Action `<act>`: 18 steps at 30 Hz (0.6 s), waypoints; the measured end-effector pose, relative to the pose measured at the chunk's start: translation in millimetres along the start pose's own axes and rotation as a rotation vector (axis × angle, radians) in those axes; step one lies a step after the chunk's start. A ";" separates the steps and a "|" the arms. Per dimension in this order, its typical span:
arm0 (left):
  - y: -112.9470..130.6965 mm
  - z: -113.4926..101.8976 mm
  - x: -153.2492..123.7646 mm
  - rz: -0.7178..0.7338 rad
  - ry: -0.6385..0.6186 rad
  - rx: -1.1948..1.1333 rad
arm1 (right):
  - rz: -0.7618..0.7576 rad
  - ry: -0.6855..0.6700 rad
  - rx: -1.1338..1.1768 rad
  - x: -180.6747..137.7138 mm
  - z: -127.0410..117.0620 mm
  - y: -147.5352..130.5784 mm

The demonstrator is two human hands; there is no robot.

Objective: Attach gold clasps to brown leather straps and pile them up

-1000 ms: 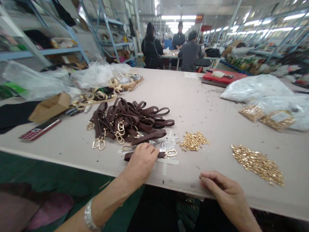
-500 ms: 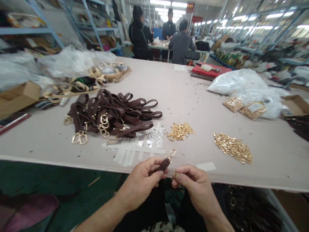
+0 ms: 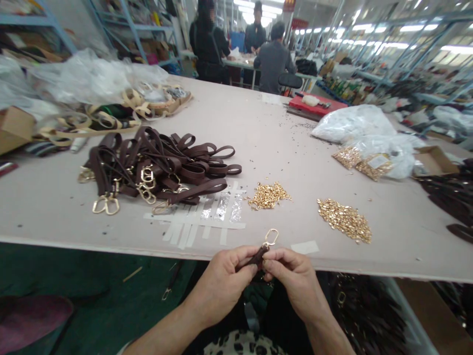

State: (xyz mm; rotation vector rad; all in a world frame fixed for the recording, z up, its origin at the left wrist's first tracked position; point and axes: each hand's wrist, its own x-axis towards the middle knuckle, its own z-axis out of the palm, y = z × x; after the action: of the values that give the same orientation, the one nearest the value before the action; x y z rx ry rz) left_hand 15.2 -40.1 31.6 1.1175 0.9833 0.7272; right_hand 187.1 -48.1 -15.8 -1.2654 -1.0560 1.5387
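Observation:
Both hands hold one short brown strap just off the table's near edge. My left hand pinches its lower part. My right hand pinches it close to the end that carries a gold oval clasp, which sticks up above the fingers. On the table to the left lies a pile of brown straps with gold clasps. Ahead of my hands sit a small heap of gold fittings and a larger heap of gold fittings. White tape strips are stuck on the table in front of the pile.
Beige straps and clear plastic bags lie at the far left, beside a cardboard box. White bags and packets of gold fittings sit at the right. Three people are at a far table.
My left hand lifted the strap off the tape strips and brought it to the table edge. My right hand came over and closed on it near the clasp. The view shifted right.

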 end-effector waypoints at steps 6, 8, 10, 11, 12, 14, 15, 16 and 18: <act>-10.5 -2.2 -1.1 0.080 0.039 0.271 | -0.019 0.004 0.068 -0.4 3.1 0.8; -16.7 -5.0 0.7 0.095 0.049 0.363 | -0.031 0.005 0.112 -0.8 4.5 0.3; -22.7 -6.6 3.2 0.114 0.060 0.416 | -0.037 0.026 0.156 -1.3 5.9 -0.5; -25.2 -6.4 4.3 0.123 0.068 0.426 | -0.040 0.036 0.173 -1.8 6.6 -1.1; -27.0 -5.4 5.2 0.133 0.080 0.425 | -0.045 0.044 0.184 -2.4 7.5 -2.0; -28.4 -1.0 6.6 0.141 0.103 0.387 | -0.057 0.050 0.178 -3.8 8.7 -4.3; -28.1 2.0 7.4 0.131 0.107 0.348 | -0.062 0.058 0.147 -4.3 8.3 -6.0; -27.5 4.9 8.4 0.113 0.103 0.301 | -0.068 0.070 0.096 -4.5 6.4 -7.9; -26.3 8.9 11.5 0.040 0.076 0.204 | -0.084 0.080 -0.060 -3.2 -4.4 -12.5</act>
State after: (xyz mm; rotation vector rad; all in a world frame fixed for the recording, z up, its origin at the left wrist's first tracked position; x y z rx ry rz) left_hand 28.1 -41.3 4.4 1.2981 1.1207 0.7173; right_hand 193.1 -47.4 -3.5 -1.2960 -1.0965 1.3918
